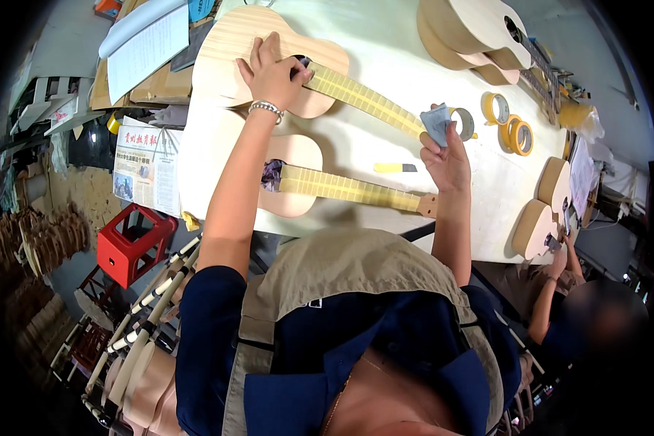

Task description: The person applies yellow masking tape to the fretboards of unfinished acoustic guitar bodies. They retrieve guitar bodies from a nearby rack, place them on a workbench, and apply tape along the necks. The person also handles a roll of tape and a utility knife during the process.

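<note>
An unfinished small guitar [229, 54] of pale wood lies across the table, its fretboard [363, 96] covered in yellow masking tape. My left hand [272, 78] rests on the body beside the sound hole, fingers spread. In my right hand [447, 161] a folded blue-grey sheet [436, 123], cloth or paper, is pinched at the neck's far end; the headstock there is hidden. Nearer me lies a second small guitar [301, 151], its neck taped too and dark crumpled stuffing [272, 174] in its sound hole. A yellow-and-black strip-like tool [394, 168] sits between the necks.
Several tape rolls [495, 109] lie on the right side of the table [363, 43]. More guitar bodies [479, 29] are stacked at the far right. A co-worker's hands [557, 261] handle another body [534, 229] at the right. A red stool [127, 243] and a newspaper [147, 163] are at left.
</note>
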A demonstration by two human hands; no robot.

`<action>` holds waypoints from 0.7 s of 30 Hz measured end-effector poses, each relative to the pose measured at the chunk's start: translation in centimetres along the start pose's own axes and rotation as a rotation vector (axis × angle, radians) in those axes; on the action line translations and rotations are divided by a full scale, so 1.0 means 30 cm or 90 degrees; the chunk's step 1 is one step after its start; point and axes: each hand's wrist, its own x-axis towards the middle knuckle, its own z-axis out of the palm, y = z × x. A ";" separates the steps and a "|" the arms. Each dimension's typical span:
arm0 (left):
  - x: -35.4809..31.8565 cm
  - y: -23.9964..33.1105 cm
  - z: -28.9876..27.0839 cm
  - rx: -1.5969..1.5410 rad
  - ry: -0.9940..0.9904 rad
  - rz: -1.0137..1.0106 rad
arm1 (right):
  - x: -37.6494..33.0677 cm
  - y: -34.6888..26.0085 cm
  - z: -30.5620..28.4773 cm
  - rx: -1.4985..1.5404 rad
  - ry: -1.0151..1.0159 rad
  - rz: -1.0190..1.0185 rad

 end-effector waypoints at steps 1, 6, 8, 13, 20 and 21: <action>0.000 -0.022 0.025 0.030 0.020 0.011 | -0.006 0.025 -0.026 -0.073 0.005 -0.037; 0.020 -0.132 0.037 -0.122 0.097 0.080 | -0.057 0.158 0.074 -0.485 0.042 -0.048; -0.067 -0.172 0.003 -0.456 0.125 0.051 | -0.083 0.253 0.136 -0.675 -0.072 -0.137; -0.431 -0.167 -0.225 -0.388 0.188 -0.025 | -0.069 0.483 0.203 -1.090 -0.530 -0.592; -0.594 -0.220 -0.168 -0.348 0.238 -0.025 | 0.008 0.585 0.210 -1.211 -0.539 -0.678; -0.589 -0.217 -0.167 -0.390 0.244 -0.028 | 0.016 0.585 0.228 -1.214 -0.557 -0.625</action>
